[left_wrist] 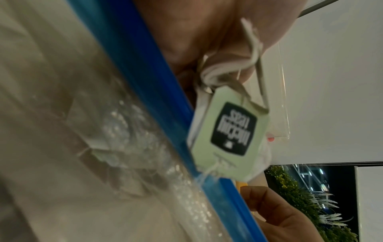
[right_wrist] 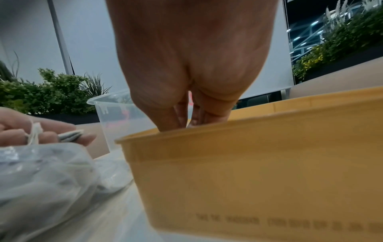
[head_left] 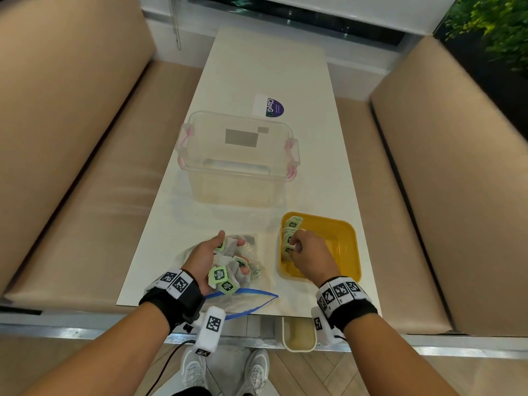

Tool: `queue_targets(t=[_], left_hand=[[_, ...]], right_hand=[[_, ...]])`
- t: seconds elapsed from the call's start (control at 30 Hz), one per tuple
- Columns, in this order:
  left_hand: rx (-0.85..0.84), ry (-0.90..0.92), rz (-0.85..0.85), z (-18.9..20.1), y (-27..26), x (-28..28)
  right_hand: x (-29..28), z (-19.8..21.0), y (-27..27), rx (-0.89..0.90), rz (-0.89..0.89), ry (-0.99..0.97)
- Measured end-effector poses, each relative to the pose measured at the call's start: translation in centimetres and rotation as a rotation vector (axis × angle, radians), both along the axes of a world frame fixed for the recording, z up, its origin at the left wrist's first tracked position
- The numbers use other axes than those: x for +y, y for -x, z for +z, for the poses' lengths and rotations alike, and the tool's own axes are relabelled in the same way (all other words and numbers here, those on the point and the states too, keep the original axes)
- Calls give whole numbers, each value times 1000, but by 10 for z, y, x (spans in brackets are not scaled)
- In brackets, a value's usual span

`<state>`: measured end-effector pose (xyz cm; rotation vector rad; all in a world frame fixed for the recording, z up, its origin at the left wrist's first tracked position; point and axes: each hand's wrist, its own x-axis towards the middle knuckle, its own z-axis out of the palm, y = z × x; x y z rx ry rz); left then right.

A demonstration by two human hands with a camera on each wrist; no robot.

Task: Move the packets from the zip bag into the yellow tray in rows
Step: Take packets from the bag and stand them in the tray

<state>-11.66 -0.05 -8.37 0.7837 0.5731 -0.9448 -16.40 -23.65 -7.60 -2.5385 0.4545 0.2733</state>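
Observation:
My left hand [head_left: 225, 250] lies palm up over the clear zip bag [head_left: 243, 302] and holds a bunch of green-tagged tea packets [head_left: 218, 274]. One tag [left_wrist: 228, 135] hangs beside the bag's blue zip strip [left_wrist: 145, 91]. The yellow tray [head_left: 350, 238] stands to the right of the bag. A row of packets [head_left: 293, 222] stands along its left wall. My right hand [head_left: 295, 245] reaches into the tray and pinches a packet at the near end of that row. In the right wrist view its fingers [right_wrist: 182, 119] point down behind the tray wall [right_wrist: 248, 163], which hides the packet.
A clear plastic box [head_left: 237, 155] with pink latches stands further back on the white table [head_left: 314, 167]. A white and purple label [head_left: 268, 105] lies beyond it. Beige benches flank the table. A small cream bin [head_left: 300, 335] sits below the near edge.

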Motion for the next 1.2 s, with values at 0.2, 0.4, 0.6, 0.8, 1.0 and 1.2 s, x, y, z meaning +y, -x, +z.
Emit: queue_targets(t=[0.2,0.4,0.6,0.8,1.0,1.2], left_hand=[[-6,-3,-2,0,-1,0],[-12,-9,-7,1,-1,1],[-19,-17,-28,-2,-2,1],[-19,-7,-28,0,-2,1],[-21,-33,-11,-5,-3,2],[-8,-17,7,-2,-2,1]], right_hand=[[-8,-5,10,-111,-147,-69],[-23,-3,16,41,-281,-18],[-8,-18,1,287,-225,59],[3,-26,-10,234,-222,89],[7,-29,-14,198,-223,85],[10,-21,-12,198,-211,23]])
